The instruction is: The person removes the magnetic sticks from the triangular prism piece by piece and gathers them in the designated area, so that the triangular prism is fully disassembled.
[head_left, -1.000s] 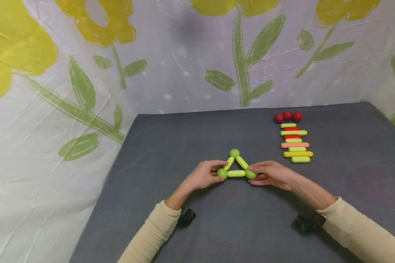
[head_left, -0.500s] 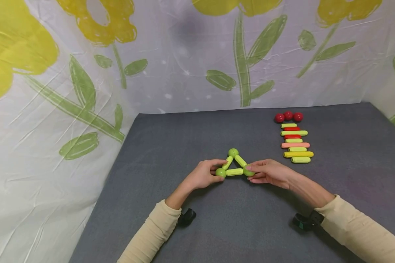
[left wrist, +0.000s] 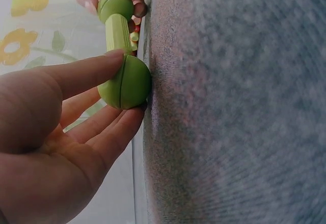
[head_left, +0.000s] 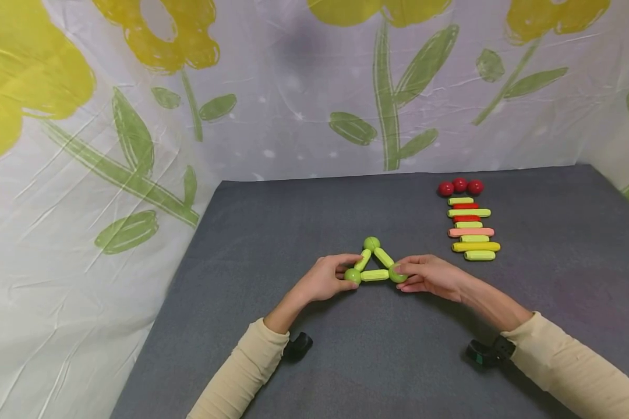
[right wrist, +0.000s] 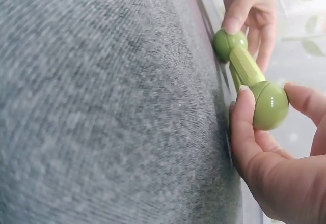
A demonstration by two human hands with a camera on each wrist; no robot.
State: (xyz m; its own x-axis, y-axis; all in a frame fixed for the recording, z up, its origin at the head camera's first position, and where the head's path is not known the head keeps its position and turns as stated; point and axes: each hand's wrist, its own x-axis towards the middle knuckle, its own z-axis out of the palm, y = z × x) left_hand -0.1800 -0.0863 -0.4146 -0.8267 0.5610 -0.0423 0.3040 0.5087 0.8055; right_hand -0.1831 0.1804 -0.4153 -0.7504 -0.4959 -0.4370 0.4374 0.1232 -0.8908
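Hands are working at the two base corners of a green triangle [head_left: 373, 263] that is lying flat on the gray surface [head_left: 346, 361], directly ahead of you and near its middle. Your left hand [head_left: 325, 278] is pinching the left corner ball [head_left: 352, 276] between thumb and fingers; your right hand [head_left: 431, 276] is pinching the right corner ball [head_left: 396, 273] the same way. The base rod [head_left: 374, 275] is running left to right between the two balls, so its long axis is lying across your body, from one hand straight to the other. Both hands are equally near; neither is reaching. The apex ball [head_left: 371, 243] is sitting on the far side, away from you, and no hand is touching it.

The head view is showing the whole figure, plus what the wrist cameras are missing: a row of spare rods [head_left: 474, 228] and three red balls [head_left: 459, 186] lying well apart to your right, toward the far edge. The left wrist view is showing the thumb [left wrist: 76, 74] pressing on top of the ball [left wrist: 125, 81] with fingers curling beneath it, the ball touching the surface. The right wrist view is showing its ball [right wrist: 270, 105] gripped between thumb and fingers, just beside the surface; contact there cannot be told.
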